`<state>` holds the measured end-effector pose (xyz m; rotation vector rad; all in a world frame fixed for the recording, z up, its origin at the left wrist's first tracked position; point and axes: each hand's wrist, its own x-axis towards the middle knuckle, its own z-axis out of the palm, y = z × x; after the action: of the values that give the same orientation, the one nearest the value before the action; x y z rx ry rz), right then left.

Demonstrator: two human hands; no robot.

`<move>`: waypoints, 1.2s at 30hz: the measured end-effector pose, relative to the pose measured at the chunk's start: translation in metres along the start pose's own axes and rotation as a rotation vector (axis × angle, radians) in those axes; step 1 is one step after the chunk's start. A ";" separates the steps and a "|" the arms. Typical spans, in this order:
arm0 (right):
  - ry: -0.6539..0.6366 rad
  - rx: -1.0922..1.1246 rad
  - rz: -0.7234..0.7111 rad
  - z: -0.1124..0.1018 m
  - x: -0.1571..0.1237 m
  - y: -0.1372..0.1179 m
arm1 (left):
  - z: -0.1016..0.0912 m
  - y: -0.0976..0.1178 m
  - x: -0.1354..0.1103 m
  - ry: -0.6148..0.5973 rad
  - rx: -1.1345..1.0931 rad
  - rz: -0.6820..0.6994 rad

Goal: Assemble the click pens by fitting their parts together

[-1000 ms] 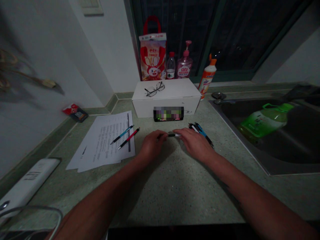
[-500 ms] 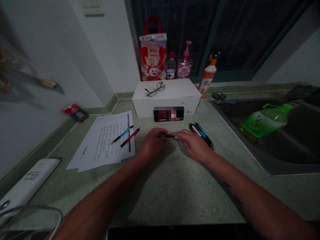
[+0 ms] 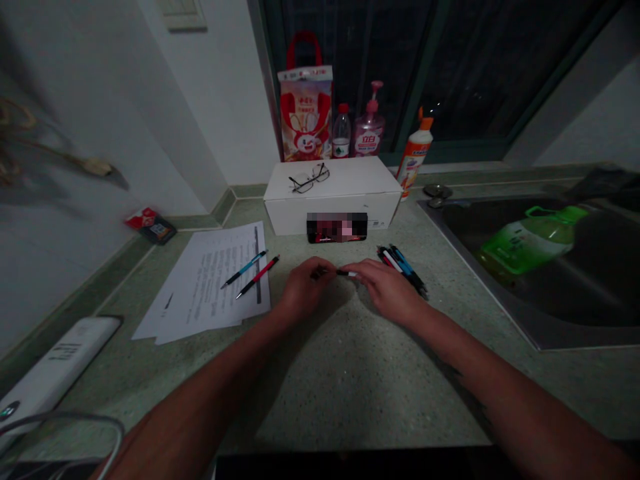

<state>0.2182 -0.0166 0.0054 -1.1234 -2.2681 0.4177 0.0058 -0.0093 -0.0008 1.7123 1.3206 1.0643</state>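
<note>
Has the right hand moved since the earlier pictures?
Yes, slightly: against the white cardboard box, the right hand now sits a little further right and nearer the person, its fingertips further from the left hand.

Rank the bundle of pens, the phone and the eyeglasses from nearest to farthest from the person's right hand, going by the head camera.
From the right hand:
1. Bundle of pens: on the countertop, just ahead of the hand and to its right.
2. Phone: farther ahead and to the left, leaning against the white box.
3. Eyeglasses: farthest, on top of that box.
</note>
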 end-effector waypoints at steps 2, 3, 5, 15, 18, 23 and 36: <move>0.003 0.005 0.002 -0.001 0.000 0.000 | 0.000 0.001 0.000 0.003 -0.006 -0.006; 0.004 0.005 0.000 -0.001 0.000 0.000 | 0.000 0.000 -0.001 -0.004 -0.022 -0.025; -0.002 0.007 -0.008 -0.002 0.000 0.000 | 0.001 -0.001 0.000 -0.023 -0.034 -0.057; -0.002 0.003 -0.016 -0.001 0.000 0.000 | 0.000 -0.001 0.000 -0.025 -0.024 -0.041; -0.001 0.000 -0.015 0.000 0.000 0.001 | 0.001 -0.002 0.000 -0.023 -0.058 -0.060; -0.013 0.004 -0.003 0.000 0.000 0.001 | 0.002 -0.003 0.000 -0.014 -0.031 -0.038; -0.011 -0.016 -0.013 0.001 -0.001 0.000 | 0.001 0.004 -0.001 -0.050 0.014 -0.041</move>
<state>0.2180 -0.0173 0.0042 -1.1165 -2.2909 0.4016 0.0085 -0.0114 0.0021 1.7047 1.3286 0.9850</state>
